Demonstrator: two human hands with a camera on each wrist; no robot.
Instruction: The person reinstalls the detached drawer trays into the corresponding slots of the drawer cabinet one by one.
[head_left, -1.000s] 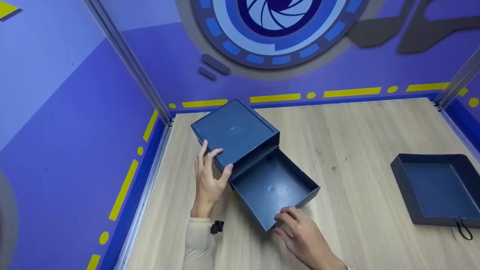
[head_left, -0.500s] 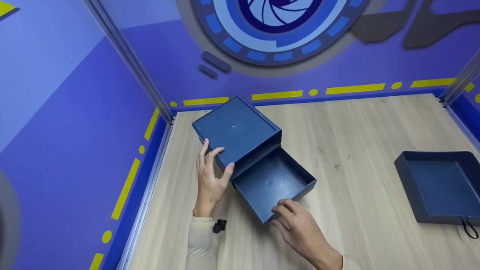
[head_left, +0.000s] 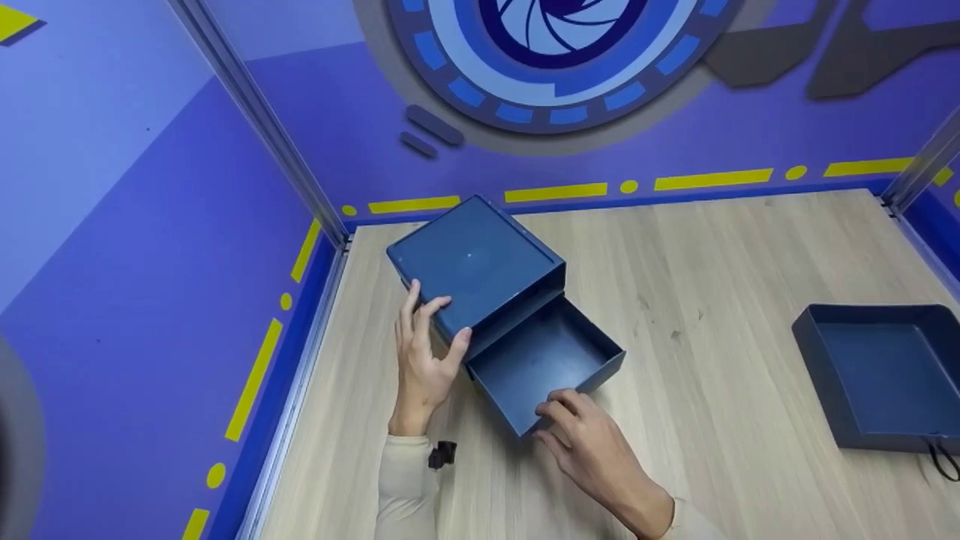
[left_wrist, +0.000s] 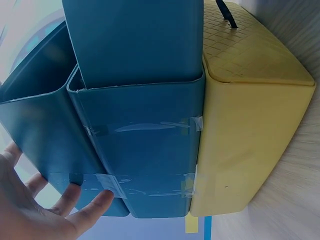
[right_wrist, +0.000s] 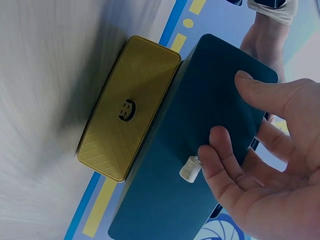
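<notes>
A stacked drawer unit stands angled, with a dark blue top housing [head_left: 480, 262] whose front gapes without a drawer. Below it a blue drawer [head_left: 540, 360] is partly pulled out, its inside bare. At the bottom is a yellow drawer [right_wrist: 129, 107] with a black loop, fully in. My left hand [head_left: 424, 364] rests along the housing's left side, fingers spread and fairly straight. My right hand [head_left: 592, 450] pinches the blue drawer's front rim, thumb on the outer face and fingers over the edge. By its fingertips, a small white knob [right_wrist: 190, 169] sits on the drawer front.
A second blue drawer [head_left: 881, 375] with a black loop lies on the wooden table [head_left: 697, 450] at the right. Behind the unit rises the patterned blue wall [head_left: 322, 120], with a metal corner post [head_left: 255, 112] at the left. Clear tape [left_wrist: 150, 127] joins the housings.
My right hand has moved back with the blue drawer, which sits further into its housing than a second ago. The left hand stays on the housing.
</notes>
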